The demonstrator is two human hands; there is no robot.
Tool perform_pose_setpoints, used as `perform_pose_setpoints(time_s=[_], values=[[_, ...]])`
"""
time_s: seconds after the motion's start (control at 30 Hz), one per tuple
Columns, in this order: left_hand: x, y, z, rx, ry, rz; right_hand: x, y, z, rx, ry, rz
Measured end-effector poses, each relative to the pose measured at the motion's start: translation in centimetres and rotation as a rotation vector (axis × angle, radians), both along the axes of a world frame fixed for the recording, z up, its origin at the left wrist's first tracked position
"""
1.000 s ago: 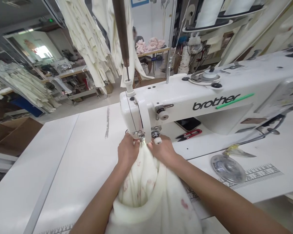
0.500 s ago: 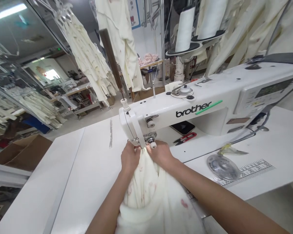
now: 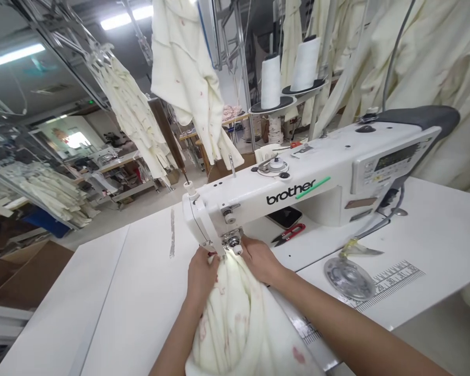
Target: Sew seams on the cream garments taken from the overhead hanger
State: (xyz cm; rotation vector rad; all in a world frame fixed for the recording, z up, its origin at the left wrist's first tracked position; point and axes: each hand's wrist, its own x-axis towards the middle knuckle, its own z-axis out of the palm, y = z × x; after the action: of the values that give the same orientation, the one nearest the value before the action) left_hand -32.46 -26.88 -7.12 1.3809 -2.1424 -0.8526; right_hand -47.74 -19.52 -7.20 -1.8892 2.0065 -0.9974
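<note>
The word "brother" (image 3: 291,192) stands in black lowercase letters along the arm of the white sewing machine (image 3: 325,169), with a green bar (image 3: 313,187) slanting beneath its last letters. On the sewing table (image 3: 446,230), a printed ruler scale (image 3: 395,286) shows 30 and 31; the figures beside them are less clear. A nearer stretch of scale (image 3: 309,331) and the machine's control panel (image 3: 395,163) carry markings too small to read.

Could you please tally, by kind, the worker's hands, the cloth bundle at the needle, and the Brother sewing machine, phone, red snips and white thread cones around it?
Left hand and right hand: 2
Cloth bundle: 1
Sewing machine: 1
Phone: 1
Red snips: 1
White thread cones: 2
Total: 8
</note>
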Motion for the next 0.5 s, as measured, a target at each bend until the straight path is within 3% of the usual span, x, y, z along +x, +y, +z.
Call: perform_pose_setpoints(time_s=[0.33,0.5], values=[[0.34,-0.16,-0.29,0.072,-0.015,-0.039,0.14,0.04,0.12,0.033,-0.043,-0.031],[0.29,-0.19,-0.17,0.026,-0.055,-0.084,-0.01,0.11,0.39,-0.007,-0.080,0.016]])
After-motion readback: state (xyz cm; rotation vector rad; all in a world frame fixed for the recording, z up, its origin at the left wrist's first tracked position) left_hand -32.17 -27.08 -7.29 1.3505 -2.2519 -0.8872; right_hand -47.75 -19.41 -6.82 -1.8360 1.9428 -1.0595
